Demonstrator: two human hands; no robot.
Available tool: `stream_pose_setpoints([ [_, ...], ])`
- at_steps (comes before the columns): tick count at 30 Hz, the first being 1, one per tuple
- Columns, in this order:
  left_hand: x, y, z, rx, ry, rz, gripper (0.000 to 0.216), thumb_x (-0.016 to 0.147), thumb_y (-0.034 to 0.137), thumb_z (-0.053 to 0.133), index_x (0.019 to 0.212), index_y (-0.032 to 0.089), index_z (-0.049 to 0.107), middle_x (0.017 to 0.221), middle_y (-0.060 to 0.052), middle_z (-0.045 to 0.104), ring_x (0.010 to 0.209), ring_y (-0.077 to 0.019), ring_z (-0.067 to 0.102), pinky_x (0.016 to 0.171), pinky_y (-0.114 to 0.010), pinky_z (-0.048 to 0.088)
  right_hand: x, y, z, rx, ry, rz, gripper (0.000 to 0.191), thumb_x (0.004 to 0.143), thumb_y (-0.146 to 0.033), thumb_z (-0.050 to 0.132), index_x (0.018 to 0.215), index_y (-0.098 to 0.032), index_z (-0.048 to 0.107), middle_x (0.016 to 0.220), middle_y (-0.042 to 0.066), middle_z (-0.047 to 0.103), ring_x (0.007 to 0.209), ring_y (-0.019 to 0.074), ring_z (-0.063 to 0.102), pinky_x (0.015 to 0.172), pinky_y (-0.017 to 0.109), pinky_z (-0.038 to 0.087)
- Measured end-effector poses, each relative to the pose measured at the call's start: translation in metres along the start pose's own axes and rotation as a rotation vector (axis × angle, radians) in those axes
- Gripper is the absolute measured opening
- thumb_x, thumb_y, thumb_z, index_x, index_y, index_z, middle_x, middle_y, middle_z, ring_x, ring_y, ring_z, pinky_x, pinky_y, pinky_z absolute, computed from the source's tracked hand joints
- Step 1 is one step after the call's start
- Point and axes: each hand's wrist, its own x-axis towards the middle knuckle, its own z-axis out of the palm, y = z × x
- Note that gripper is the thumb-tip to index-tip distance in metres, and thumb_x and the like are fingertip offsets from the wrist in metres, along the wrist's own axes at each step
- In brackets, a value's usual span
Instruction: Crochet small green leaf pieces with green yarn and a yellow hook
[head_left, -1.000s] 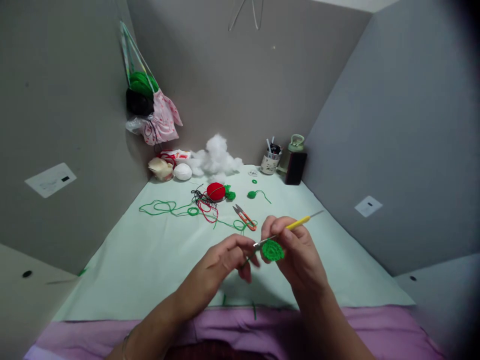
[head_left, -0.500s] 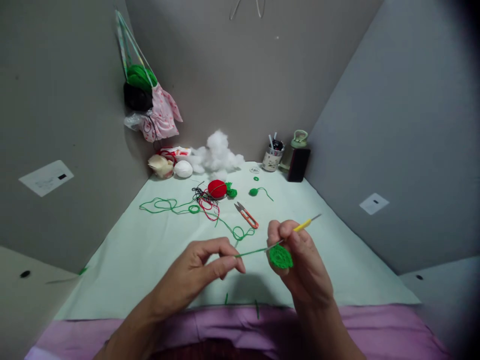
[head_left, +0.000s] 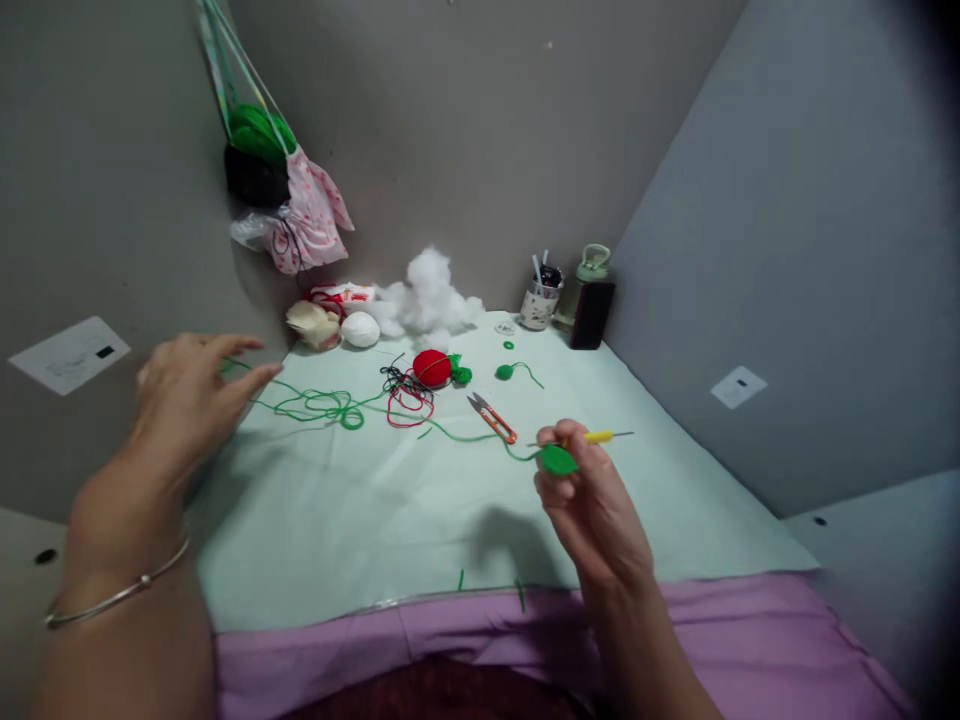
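Note:
My right hand (head_left: 592,510) is closed on a small round green crochet piece (head_left: 559,460) and a yellow-handled crochet hook (head_left: 600,437), held just above the pale green table cover (head_left: 337,520). Green yarn (head_left: 315,405) trails from the piece leftwards across the cover, through a loose heap, up to my left hand (head_left: 187,395). That hand is raised at the far left with its fingers loosely extended. A strand of the yarn shows between its thumb and forefinger.
Orange snips (head_left: 491,418) lie just left of my right hand. Behind them are a red crochet ball (head_left: 431,367) with tangled red and black thread, white stuffing (head_left: 427,290), a pen cup (head_left: 538,305) and a dark box (head_left: 591,313). Bags (head_left: 289,215) hang on the left wall.
My left hand has swung from beside the crochet piece far out to the left and upward, drawing the green yarn with it. My right hand has tilted the piece flatter.

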Motion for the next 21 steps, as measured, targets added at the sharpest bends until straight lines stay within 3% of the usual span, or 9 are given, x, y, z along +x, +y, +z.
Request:
stream_pose_setpoints([
  [3, -0.04, 0.03, 0.034, -0.276, 0.058, -0.057, 0.035, 0.091, 0.03, 0.077, 0.126, 0.031, 0.073, 0.145, 0.007, 0.064, 0.144, -0.0275, 0.049, 0.098, -0.033, 0.052, -0.001, 0.017, 0.012, -0.164, -0.032, -0.082, 0.019, 0.081, -0.039, 0.088, 0.085, -0.022, 0.081, 0.084, 0.002, 0.078, 0.052, 0.0037, 0.059, 0.048, 0.013, 0.049],
  [6, -0.09, 0.069, 0.074, -0.854, -0.272, -0.278, 0.052, 0.097, 0.061, 0.062, 0.136, 0.028, 0.069, 0.16, -0.009, 0.052, 0.129, -0.0358, 0.062, 0.08, -0.04, 0.063, -0.007, 0.03, 0.024, -0.253, -0.061, -0.162, 0.015, 0.089, -0.038, 0.081, 0.088, -0.023, 0.082, 0.087, 0.002, 0.078, 0.051, 0.0039, 0.061, 0.051, 0.016, 0.051],
  [7, -0.102, 0.079, 0.084, -0.983, -0.377, -0.381, 0.061, 0.095, 0.068, 0.059, 0.143, 0.03, 0.064, 0.166, -0.011, 0.045, 0.136, -0.0399, 0.057, 0.088, -0.047, 0.063, -0.01, 0.034, 0.028, -0.276, -0.075, -0.187, 0.014, 0.091, -0.036, 0.078, 0.09, -0.023, 0.082, 0.088, 0.002, 0.078, 0.05, 0.0038, 0.061, 0.051, 0.017, 0.05],
  [9, -0.114, 0.095, 0.1, -1.152, -0.444, -0.499, 0.07, 0.091, 0.077, 0.056, 0.147, 0.035, 0.06, 0.172, -0.008, 0.038, 0.151, -0.0401, 0.044, 0.106, -0.053, 0.055, -0.018, 0.042, 0.035, -0.318, -0.127, -0.236, 0.014, 0.096, -0.033, 0.073, 0.093, -0.024, 0.082, 0.091, 0.002, 0.077, 0.049, 0.0038, 0.061, 0.049, 0.017, 0.049],
  [12, -0.109, 0.102, 0.108, -1.327, -0.33, -0.479, 0.064, 0.096, 0.079, 0.044, 0.131, 0.033, 0.07, 0.162, -0.007, 0.053, 0.151, -0.0358, 0.045, 0.116, -0.057, 0.044, -0.029, 0.05, 0.042, -0.363, -0.256, -0.296, 0.014, 0.099, -0.03, 0.069, 0.096, -0.026, 0.082, 0.094, 0.002, 0.076, 0.047, 0.0036, 0.061, 0.046, 0.018, 0.047],
  [15, -0.101, 0.093, 0.106, -1.221, -0.103, -0.278, 0.069, 0.105, 0.069, 0.031, 0.072, 0.025, 0.073, 0.128, -0.004, 0.077, 0.149, -0.0319, 0.048, 0.124, -0.059, 0.031, -0.035, 0.055, 0.043, -0.387, -0.331, -0.326, 0.015, 0.1, -0.029, 0.067, 0.098, -0.027, 0.082, 0.096, 0.003, 0.076, 0.048, 0.0044, 0.062, 0.045, 0.019, 0.046],
  [17, -0.104, 0.082, 0.102, -0.88, -0.096, -0.032, 0.076, 0.104, 0.069, 0.031, 0.052, 0.025, 0.064, 0.115, -0.005, 0.081, 0.152, -0.0315, 0.044, 0.131, -0.056, 0.013, -0.035, 0.057, 0.039, -0.399, -0.316, -0.345, 0.016, 0.1, -0.027, 0.066, 0.1, -0.028, 0.081, 0.098, 0.003, 0.075, 0.051, 0.0049, 0.063, 0.045, 0.02, 0.047],
  [19, -0.114, 0.074, 0.1, -0.504, -0.204, 0.146, 0.062, 0.1, 0.069, 0.047, 0.067, 0.026, 0.077, 0.127, -0.006, 0.078, 0.154, -0.0351, 0.037, 0.131, -0.056, -0.004, -0.033, 0.058, 0.032, -0.421, -0.284, -0.365, 0.016, 0.101, -0.025, 0.065, 0.1, -0.028, 0.081, 0.098, 0.003, 0.075, 0.053, 0.0051, 0.062, 0.048, 0.021, 0.048],
  [21, -0.124, 0.071, 0.1, -0.405, -0.283, 0.08, 0.044, 0.098, 0.063, 0.058, 0.095, 0.028, 0.085, 0.135, -0.008, 0.073, 0.149, -0.0353, 0.043, 0.13, -0.056, 0.011, -0.031, 0.06, 0.025, -0.455, -0.259, -0.385, 0.016, 0.101, -0.024, 0.065, 0.1, -0.028, 0.081, 0.099, 0.003, 0.075, 0.056, 0.0059, 0.062, 0.052, 0.022, 0.049],
])
